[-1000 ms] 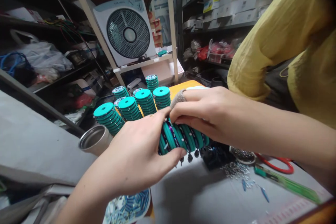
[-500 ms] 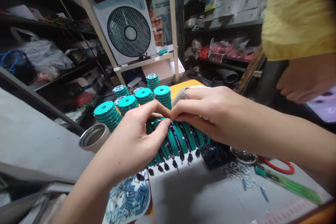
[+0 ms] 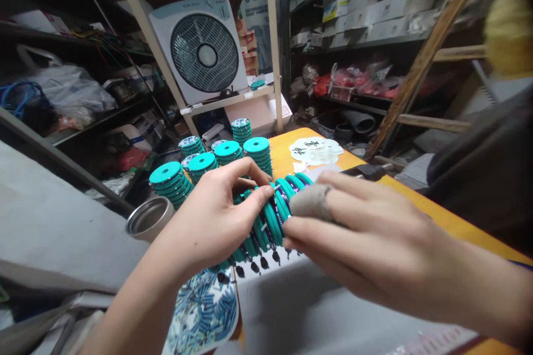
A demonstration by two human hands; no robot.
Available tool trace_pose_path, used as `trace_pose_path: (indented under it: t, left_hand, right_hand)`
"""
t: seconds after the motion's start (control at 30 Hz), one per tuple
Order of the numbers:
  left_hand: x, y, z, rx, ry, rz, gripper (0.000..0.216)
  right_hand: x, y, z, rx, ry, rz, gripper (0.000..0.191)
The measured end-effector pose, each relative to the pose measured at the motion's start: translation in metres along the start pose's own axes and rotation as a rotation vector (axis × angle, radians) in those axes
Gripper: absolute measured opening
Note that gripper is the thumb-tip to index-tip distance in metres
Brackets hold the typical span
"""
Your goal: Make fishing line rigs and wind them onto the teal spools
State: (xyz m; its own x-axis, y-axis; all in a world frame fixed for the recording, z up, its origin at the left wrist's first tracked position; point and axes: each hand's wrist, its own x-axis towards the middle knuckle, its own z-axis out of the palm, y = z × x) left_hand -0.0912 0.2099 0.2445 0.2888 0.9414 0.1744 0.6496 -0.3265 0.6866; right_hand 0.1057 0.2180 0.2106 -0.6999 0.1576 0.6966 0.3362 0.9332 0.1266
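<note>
A row of teal discs (image 3: 272,222), standing on edge side by side, lies under both my hands. Thin dark boards with small white parts show between the discs, and black round-tipped leads hang along the lower side. My left hand (image 3: 227,208) is closed around the left part of the row, thumb on top. At the row's right side is my right hand (image 3: 358,227), blurred, with index finger and thumb close together against the disc edges. Whatever they pinch is too small to make out. A grey finger cover (image 3: 310,203) on another finger rests against the discs.
Stacks of teal discs (image 3: 202,162) stand behind my left hand, near a metal cup (image 3: 150,216). Small blue parts (image 3: 208,308) fill a tray in front. A white cloud-shaped card (image 3: 316,151) lies on the yellow tabletop (image 3: 287,141). A box fan (image 3: 207,52) stands behind.
My right hand has moved down and toward me, from the row's top to its front right side. My left hand stays put. The co-worker in yellow has moved away to the right.
</note>
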Motion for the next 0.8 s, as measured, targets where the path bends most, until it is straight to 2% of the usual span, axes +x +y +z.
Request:
trace_pose_path:
  t: [0.17,0.3,0.47,0.63,0.7,0.8]
  left_hand:
    - [0.0,-0.001,0.0,0.008,0.0,-0.007,0.015]
    - [0.0,-0.001,-0.001,0.02,-0.003,-0.004,0.014]
    - [-0.001,-0.002,-0.001,0.03,-0.001,0.008,0.012]
    - [-0.004,-0.004,-0.002,0.021,-0.011,0.012,0.012]
    - [-0.005,-0.004,-0.003,0.029,-0.014,0.014,0.014]
    - [-0.006,-0.005,-0.004,0.074,-0.003,0.024,0.017]
  right_hand:
    - [-0.021,-0.015,0.02,-0.155,0.108,-0.046,0.034]
    - [-0.032,-0.019,0.029,-0.233,0.193,-0.018,0.038]
    - [-0.039,-0.034,0.039,-0.195,0.239,0.185,0.029]
    - [-0.043,-0.054,0.048,-0.017,0.308,0.404,0.006]
    - [-0.044,-0.054,0.045,0.061,0.376,0.452,0.01]
    - [-0.043,-0.043,0.033,0.006,0.457,0.425,0.031]
